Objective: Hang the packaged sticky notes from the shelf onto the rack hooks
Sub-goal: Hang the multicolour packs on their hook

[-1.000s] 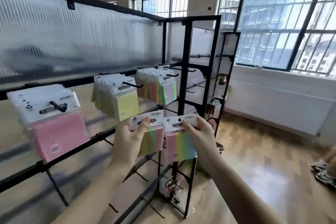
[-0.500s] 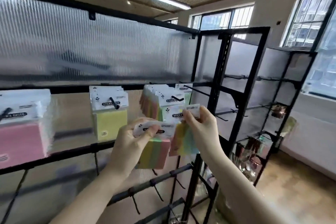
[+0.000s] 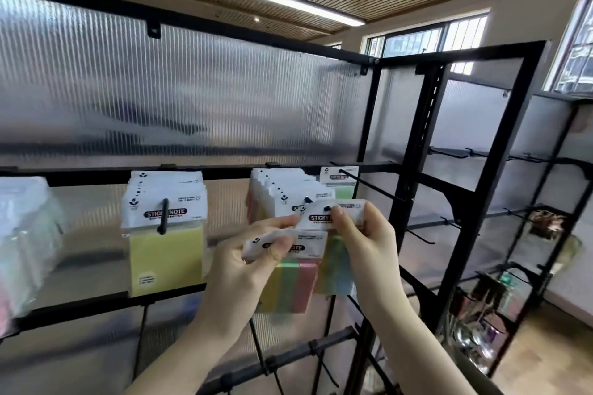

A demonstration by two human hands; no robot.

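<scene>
1. Far left: a blurred stack of packets [image 3: 22,244] hangs at the frame edge, with pink showing at its lower corner; detail cannot be resolved.
2. Left of centre: a stack of yellow sticky-note packs [image 3: 165,234] hangs from a black hook [image 3: 163,216] on the upper crossbar [image 3: 96,174] of the rack. The front header reads "STICKY NOTE".
3. Left hand [image 3: 237,269]: thumb and fingers are curled and pinch the white header of a multicolour pack [image 3: 290,282]. This pack is tilted, carried in front of the rack and not on any hook.
4. Centre: a stack of multicolour packs [image 3: 276,196] hangs on the upper crossbar behind both hands.
5. Right hand [image 3: 369,240]: fingers and thumb clamp the header of a second multicolour pack [image 3: 333,263]. The tip of a black hook shows at the hole in this header; how far the pack is seated on the hook cannot be told.
6. Right of the hands: a single green pack [image 3: 339,181] hangs far back on a long hook [image 3: 369,184].
7. Right: a black upright post [image 3: 417,151] joins the rack to a side frame carrying bare hooks [image 3: 449,152].
8. Far right: a lower section [image 3: 491,308] holds blurred, shiny items that cannot be identified.
</scene>
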